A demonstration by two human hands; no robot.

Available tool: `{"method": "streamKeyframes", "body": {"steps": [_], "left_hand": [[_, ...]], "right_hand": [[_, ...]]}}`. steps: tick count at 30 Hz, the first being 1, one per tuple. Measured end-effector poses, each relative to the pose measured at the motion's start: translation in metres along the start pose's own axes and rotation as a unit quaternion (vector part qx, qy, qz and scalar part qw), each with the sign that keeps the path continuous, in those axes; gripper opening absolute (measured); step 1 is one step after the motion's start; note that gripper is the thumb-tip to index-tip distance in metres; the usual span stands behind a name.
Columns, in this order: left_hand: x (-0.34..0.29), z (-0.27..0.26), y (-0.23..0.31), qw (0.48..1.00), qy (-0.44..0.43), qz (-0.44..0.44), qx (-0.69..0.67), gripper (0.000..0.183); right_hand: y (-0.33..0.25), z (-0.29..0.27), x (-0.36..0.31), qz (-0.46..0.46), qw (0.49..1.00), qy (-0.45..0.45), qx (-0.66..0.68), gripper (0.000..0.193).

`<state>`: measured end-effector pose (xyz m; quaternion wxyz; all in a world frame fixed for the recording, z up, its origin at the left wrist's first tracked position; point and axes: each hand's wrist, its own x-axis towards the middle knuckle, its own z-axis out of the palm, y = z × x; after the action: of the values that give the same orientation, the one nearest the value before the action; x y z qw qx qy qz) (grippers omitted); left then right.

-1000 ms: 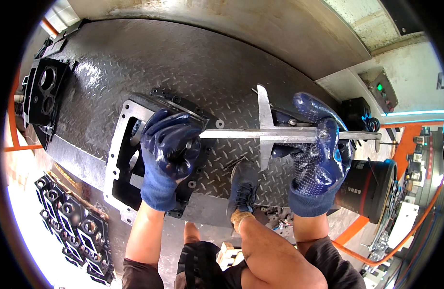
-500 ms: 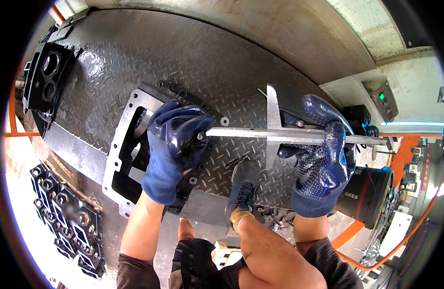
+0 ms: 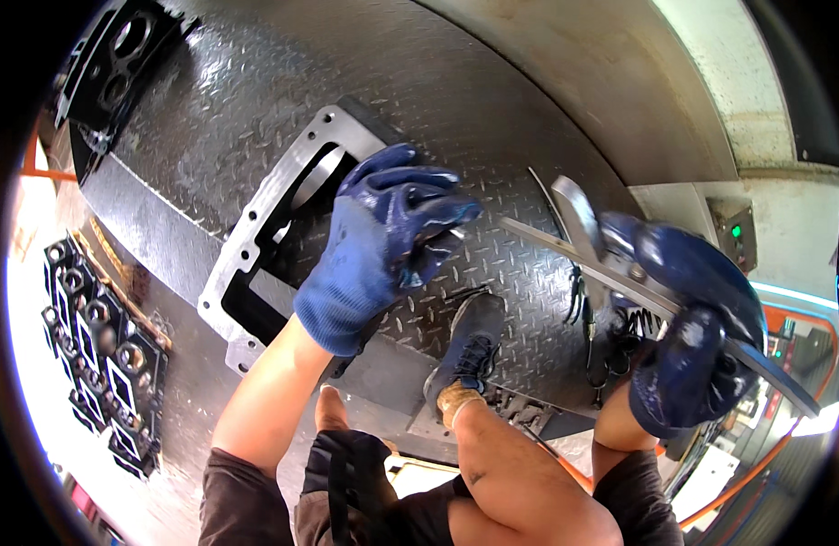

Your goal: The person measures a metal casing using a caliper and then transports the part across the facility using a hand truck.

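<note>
My right hand, in a dark blue coated glove, grips a steel vernier caliper by its sliding part. The caliper's beam slants up to the left and its jaw stands upward; its far end shows beyond my fingers. My left hand, in a matching glove, has its fingers curled together above the near side of a black casting, with a small shiny spot at the fingertips that I cannot make out. The casting has a flat, bare-metal flange with bolt holes round a large opening. My left hand and forearm hide part of it.
Black castings stand at the upper left, and several more lie lower left. Tread plate surrounds my shoe. Coiled cable lies beside my right hand. A panel with a green light is at the right.
The caliper has come away from my left hand, moved right and tilted. My left hand has shifted right and up. The head view has turned a little.
</note>
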<state>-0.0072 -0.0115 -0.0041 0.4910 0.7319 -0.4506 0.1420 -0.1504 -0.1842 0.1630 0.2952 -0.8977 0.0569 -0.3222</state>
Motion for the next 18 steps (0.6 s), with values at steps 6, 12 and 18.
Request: {"method": "streamKeyframes", "body": {"steps": [6,12,18], "left_hand": [[-0.01,-0.001,-0.004,1.0,0.0,0.003,0.01,0.042],[-0.011,-0.005,-0.009,0.999,-0.026,0.025,0.006,0.036],[-0.013,-0.007,-0.012,0.999,-0.01,0.024,-0.021,0.045]], "right_hand": [[-0.024,0.041,0.017,-0.019,0.98,-0.181,0.087,0.043],[-0.018,0.045,0.024,-0.035,0.962,-0.271,-0.013,0.026],[-0.018,0.063,0.014,0.0,0.966,-0.254,0.04,0.023]]}}
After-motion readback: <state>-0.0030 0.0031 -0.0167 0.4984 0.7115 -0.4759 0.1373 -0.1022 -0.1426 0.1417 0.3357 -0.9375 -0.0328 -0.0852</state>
